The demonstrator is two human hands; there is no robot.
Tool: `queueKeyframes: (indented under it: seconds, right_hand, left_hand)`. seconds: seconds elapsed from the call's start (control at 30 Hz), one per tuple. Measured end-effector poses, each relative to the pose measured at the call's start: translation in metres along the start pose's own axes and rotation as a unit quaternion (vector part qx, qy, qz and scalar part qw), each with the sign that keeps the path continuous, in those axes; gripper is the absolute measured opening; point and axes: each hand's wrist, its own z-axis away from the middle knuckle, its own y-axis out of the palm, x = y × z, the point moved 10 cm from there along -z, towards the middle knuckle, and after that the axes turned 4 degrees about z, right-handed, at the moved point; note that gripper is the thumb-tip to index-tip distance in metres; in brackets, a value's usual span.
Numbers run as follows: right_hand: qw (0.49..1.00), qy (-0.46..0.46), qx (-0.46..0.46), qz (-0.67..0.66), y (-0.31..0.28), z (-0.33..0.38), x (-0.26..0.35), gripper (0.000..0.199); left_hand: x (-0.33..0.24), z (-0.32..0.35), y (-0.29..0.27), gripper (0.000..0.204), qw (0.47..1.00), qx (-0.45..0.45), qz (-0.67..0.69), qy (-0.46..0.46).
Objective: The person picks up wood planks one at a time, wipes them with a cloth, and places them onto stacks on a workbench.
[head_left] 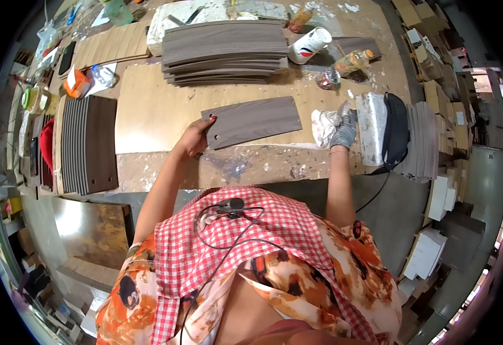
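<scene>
My left hand (194,137) grips the left end of a flat grey-brown wood-grain panel (255,122), thumb on top beside its two small holes. The panel lies slightly tilted over the light wooden board (148,109) on the workbench. On the right, my right hand (344,131), in a grey glove, is closed on a crumpled white cloth (324,127); its fingertips are partly hard to make out. A stack of similar panels (225,43) lies at the back, and another row of panels (99,146) stands at the left.
Right of my gloved hand are a paint-stained white block (372,129), a black pouch (396,132) and more stacked panels (422,141). Behind stand a white container (310,46), a bottle with an orange cap (352,63) and a small jar (328,79). A black cable (375,194) hangs off the front edge.
</scene>
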Motion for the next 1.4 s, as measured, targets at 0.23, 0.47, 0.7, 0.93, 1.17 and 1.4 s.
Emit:
queueKeyframes:
  seconds: [0.23,0.47,0.7,0.93,1.17,1.4]
  right_hand:
    - [0.954,-0.111,0.029,0.277,-0.055,-0.133,0.005,0.031]
    - [0.774,-0.243,0.085,0.578,0.016,-0.129,0.024,0.035]
    - [0.697,-0.316,0.163,0.623,0.009,0.04,-0.026,0.053]
    - [0.689,-0.334,0.118,0.633,0.0,0.066,-0.017,0.037]
    - [0.86,-0.192,0.284,0.379,0.06,0.133,-0.002,0.035]
    - [0.69,-0.278,0.458,0.486,0.134,0.282,-0.097,0.047]
  left_hand:
    - [0.009,-0.016,-0.032,0.023,0.998,-0.061,-0.032,0.002]
    - [0.008,-0.011,-0.01,0.039,0.999,-0.009,-0.004,-0.036]
    - [0.004,-0.007,-0.005,0.044,0.999,-0.015,0.036,-0.037]
    - [0.009,-0.01,-0.006,0.042,0.998,0.008,0.055,-0.044]
    - [0.012,-0.014,-0.013,0.043,0.996,0.014,0.081,-0.043]
    - [0.012,-0.016,-0.008,0.04,0.997,0.038,0.059,-0.027]
